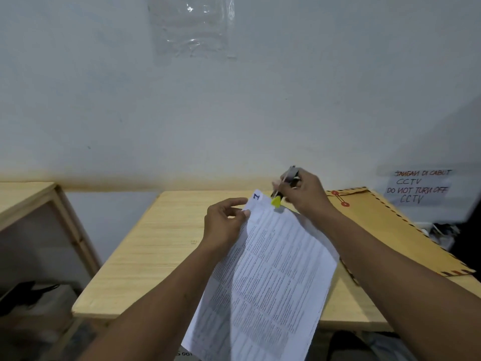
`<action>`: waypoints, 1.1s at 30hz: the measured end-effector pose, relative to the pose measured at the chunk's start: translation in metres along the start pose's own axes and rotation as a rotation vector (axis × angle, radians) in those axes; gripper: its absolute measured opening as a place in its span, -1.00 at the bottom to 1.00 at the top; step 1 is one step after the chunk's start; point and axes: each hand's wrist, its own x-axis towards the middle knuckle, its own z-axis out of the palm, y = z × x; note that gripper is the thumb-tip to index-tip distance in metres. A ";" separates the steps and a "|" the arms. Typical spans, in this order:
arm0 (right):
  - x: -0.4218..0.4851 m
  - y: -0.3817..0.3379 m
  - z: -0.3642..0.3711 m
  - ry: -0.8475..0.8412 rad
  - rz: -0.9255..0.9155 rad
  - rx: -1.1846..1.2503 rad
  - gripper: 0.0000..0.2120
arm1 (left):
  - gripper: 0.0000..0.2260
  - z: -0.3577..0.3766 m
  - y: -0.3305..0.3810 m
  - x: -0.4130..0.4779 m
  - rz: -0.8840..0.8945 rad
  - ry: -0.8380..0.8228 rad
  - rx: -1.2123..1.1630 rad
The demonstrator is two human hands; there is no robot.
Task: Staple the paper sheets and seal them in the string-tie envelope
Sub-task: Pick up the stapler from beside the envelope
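Observation:
Printed white paper sheets point(270, 277) are held tilted above the wooden table point(156, 246). My left hand point(223, 225) pinches their upper left edge near the top corner. My right hand point(303, 194) grips a stapler point(282, 190) with a yellow tip, its jaw at the top edge of the sheets. A brown string-tie envelope point(385, 227) with two red discs lies flat on the table to the right, partly under my right forearm.
A white wall stands right behind the table, with a handwritten CCTV notice point(419, 187) at the right. A second wooden table point(23, 199) stands at the left, with a gap between. Dark clutter point(442, 233) sits beyond the envelope.

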 end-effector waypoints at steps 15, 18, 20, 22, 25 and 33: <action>0.078 0.044 0.062 -0.509 -0.201 -1.064 -0.64 | -0.73 -0.018 -0.051 0.076 -0.299 0.340 0.250; 0.100 0.062 0.084 -0.465 -0.194 -1.017 -0.74 | -0.68 -0.023 -0.062 0.093 -0.331 0.354 0.354; 0.116 0.073 0.094 -0.455 -0.139 -0.966 -0.82 | -0.65 -0.025 -0.069 0.100 -0.333 0.334 0.463; 0.132 0.083 0.102 -0.466 -0.098 -0.938 -0.87 | -0.64 -0.025 -0.072 0.104 -0.300 0.315 0.583; 0.150 0.092 0.113 -0.486 -0.079 -0.932 -0.77 | -0.73 -0.020 -0.073 0.105 -0.228 0.252 0.762; 0.157 0.102 0.123 -0.502 0.066 -0.869 -0.60 | -0.74 -0.017 -0.082 0.103 -0.172 0.182 0.916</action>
